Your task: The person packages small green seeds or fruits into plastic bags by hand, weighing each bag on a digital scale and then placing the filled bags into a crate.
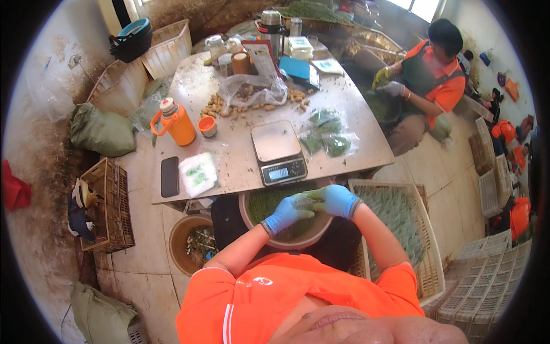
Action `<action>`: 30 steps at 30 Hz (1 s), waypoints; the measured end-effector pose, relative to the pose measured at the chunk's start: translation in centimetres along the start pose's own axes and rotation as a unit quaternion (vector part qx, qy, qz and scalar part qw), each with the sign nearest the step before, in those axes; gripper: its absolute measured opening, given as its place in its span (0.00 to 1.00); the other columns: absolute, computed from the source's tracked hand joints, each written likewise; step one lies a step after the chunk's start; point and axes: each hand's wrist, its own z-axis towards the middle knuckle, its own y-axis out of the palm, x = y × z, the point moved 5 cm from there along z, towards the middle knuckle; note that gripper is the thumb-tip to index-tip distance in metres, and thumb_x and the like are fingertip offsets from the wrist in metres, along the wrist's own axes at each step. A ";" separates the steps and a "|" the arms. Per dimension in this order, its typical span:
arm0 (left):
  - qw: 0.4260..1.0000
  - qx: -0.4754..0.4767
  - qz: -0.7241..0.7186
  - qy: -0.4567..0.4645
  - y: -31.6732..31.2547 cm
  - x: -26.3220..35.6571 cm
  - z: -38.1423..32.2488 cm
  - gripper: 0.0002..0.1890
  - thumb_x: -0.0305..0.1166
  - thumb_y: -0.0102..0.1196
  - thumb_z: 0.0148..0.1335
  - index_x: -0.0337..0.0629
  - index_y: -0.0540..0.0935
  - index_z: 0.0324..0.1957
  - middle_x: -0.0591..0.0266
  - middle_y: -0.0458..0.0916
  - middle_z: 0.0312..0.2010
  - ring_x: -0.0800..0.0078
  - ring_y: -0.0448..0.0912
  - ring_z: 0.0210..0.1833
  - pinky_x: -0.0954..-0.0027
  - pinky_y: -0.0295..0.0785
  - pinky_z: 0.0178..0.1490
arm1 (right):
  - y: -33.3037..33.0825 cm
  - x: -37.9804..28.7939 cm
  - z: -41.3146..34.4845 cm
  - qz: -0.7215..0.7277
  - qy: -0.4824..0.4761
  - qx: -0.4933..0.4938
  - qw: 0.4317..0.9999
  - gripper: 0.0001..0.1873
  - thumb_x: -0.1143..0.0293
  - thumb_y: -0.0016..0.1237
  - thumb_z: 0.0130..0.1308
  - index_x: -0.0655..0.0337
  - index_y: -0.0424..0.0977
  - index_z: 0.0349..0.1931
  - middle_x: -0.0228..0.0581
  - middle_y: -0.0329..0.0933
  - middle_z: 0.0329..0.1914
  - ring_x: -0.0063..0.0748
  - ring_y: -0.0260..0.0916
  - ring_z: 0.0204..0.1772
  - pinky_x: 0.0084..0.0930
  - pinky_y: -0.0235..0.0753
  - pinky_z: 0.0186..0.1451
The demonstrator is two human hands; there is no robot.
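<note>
My left hand [285, 214] and my right hand [337, 201], both in blue gloves with green-stained fingertips, meet over a round basin [296, 246]. The basin holds loose fine green plant matter [262, 202] and rests between my legs. Pinched between my fingers is what looks like a small clear plastic bag [304, 202]; the gloves partly hide it. Just beyond the hands, a digital scale [277, 146] with a lit display stands at the table's near edge. Several clear bags of green leaves [337, 145] lie to the right of the scale.
On the metal table [232, 163] are an orange flask [176, 124], a cup [207, 126], a phone [169, 176], a stack of printed bags [198, 174] and peanuts [234, 107]. A crate of filled bags [393, 223] stands at right, a waste bucket [189, 245] at left. A gloved co-worker [429, 81] sits beyond.
</note>
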 end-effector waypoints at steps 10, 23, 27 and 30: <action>0.997 -0.015 0.077 -0.020 -0.1 2.3 0.6 0.22 0.25 0.66 0.55 0.37 0.77 0.52 0.64 0.81 0.45 0.79 0.77 0.47 0.71 0.72 0.55 | 0.1 -0.6 -0.4 0.110 -0.032 0.036 0.993 0.20 0.57 0.55 0.59 0.55 0.78 0.49 0.52 0.80 0.38 0.48 0.79 0.40 0.34 0.76 0.47; 0.946 -0.078 0.300 -0.092 2.8 -0.4 -0.1 0.15 0.24 0.64 0.56 0.37 0.81 0.46 0.67 0.82 0.35 0.79 0.76 0.38 0.72 0.74 0.44 | 2.1 0.9 -1.1 -0.021 0.007 0.085 0.996 0.12 0.58 0.51 0.57 0.54 0.81 0.32 0.46 0.80 0.32 0.51 0.78 0.37 0.41 0.77 0.43; 0.990 -0.021 0.011 -0.136 1.0 0.3 1.0 0.12 0.25 0.62 0.58 0.39 0.83 0.45 0.72 0.82 0.33 0.86 0.74 0.32 0.81 0.70 0.34 | 0.0 2.3 -2.3 0.092 0.025 0.185 0.978 0.09 0.63 0.52 0.56 0.54 0.82 0.33 0.47 0.80 0.31 0.49 0.78 0.37 0.37 0.78 0.42; 0.988 -0.060 0.067 -0.127 0.6 -0.1 1.7 0.12 0.26 0.64 0.57 0.40 0.85 0.45 0.69 0.83 0.37 0.83 0.77 0.35 0.78 0.73 0.40 | 0.9 2.4 -2.0 0.119 0.000 0.226 0.967 0.10 0.63 0.53 0.56 0.56 0.81 0.35 0.45 0.81 0.31 0.48 0.79 0.35 0.37 0.78 0.42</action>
